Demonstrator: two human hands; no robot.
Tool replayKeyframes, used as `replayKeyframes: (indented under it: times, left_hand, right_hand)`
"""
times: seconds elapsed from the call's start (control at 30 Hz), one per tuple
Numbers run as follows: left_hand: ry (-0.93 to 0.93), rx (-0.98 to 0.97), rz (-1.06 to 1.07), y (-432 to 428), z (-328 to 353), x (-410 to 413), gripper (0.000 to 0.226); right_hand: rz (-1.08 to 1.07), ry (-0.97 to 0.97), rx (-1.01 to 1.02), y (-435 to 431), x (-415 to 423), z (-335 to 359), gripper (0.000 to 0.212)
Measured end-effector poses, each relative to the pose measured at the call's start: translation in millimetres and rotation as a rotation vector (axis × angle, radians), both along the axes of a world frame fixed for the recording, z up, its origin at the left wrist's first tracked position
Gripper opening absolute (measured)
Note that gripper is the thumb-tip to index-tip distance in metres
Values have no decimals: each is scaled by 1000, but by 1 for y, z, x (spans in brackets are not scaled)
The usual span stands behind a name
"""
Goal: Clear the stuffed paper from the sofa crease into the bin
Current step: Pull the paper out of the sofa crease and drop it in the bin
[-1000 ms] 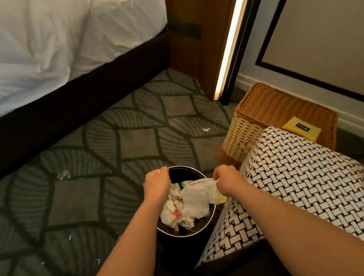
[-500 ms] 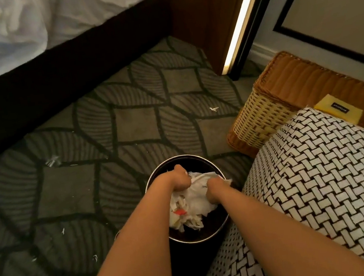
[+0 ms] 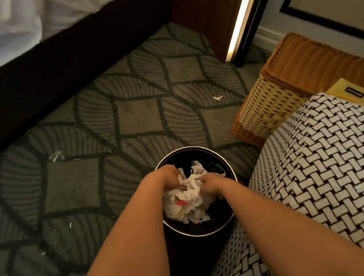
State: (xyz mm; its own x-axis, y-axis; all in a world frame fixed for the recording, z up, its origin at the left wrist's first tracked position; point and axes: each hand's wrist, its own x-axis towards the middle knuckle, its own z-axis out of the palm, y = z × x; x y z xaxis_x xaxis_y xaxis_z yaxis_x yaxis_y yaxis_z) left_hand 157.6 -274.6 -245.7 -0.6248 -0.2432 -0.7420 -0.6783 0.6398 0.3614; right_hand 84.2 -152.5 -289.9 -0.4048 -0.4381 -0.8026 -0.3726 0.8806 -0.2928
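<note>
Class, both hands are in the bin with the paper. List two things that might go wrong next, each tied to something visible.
1. The crumpled paper is heaped near the bin rim; when the left hand and right hand gripping it let go, bits may spring onto the carpet.
2. The bin stands beside the sofa arm; hard pushing might tip it.

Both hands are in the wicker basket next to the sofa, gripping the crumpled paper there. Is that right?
Not the wicker basket. In the head view, the left hand and right hand grip the crumpled paper inside the round black bin next to the sofa. The wicker basket stands farther back, and neither hand is in it.
</note>
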Motion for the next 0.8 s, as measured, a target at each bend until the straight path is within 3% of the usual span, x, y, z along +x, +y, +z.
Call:
replayKeyframes:
  times: [0.17, 0.43, 0.6, 0.8]
  left_hand:
    - [101, 16, 97, 7, 18, 12, 32]
    - [334, 98, 246, 50, 73, 31, 25]
    - [447, 66, 184, 82, 119, 46, 24]
    - [597, -55, -87, 136, 210, 59, 25]
  right_hand:
    - [-240, 96, -191, 13, -8, 35, 30]
    - [-263, 101, -350, 41, -4, 106, 30]
    - [-182, 77, -385, 69, 5, 161, 31]
    - [-121, 213, -471, 139, 16, 253, 32]
